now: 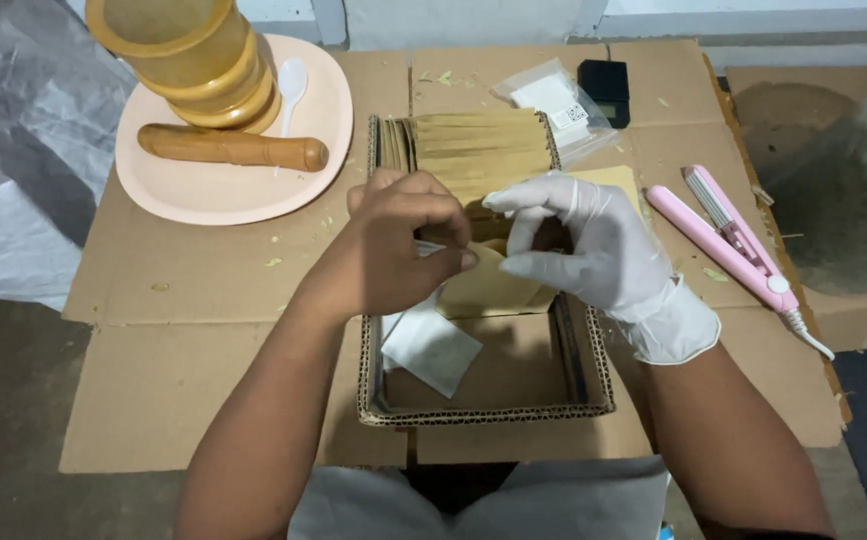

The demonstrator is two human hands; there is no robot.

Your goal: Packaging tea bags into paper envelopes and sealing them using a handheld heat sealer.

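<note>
Your left hand, bare, pinches the edge of a tan pouch between thumb and fingers, while your gloved right hand closes its fingertips on the pouch's top edge; the pouch hangs between both hands just above the cardboard tray. Judging by the tray, you are partway through: a row of tan pouches stands upright packed at its far end, the near half holds only a white sachet lying flat, and the pouch you hold is not yet set among the others. To your right a pink sealer lies on the cardboard worktop, well apart from your hands. At the far left a plate carries a yellow jar, a wooden pestle and a white spoon. A clear bag and a black box lie beyond the tray.
</note>
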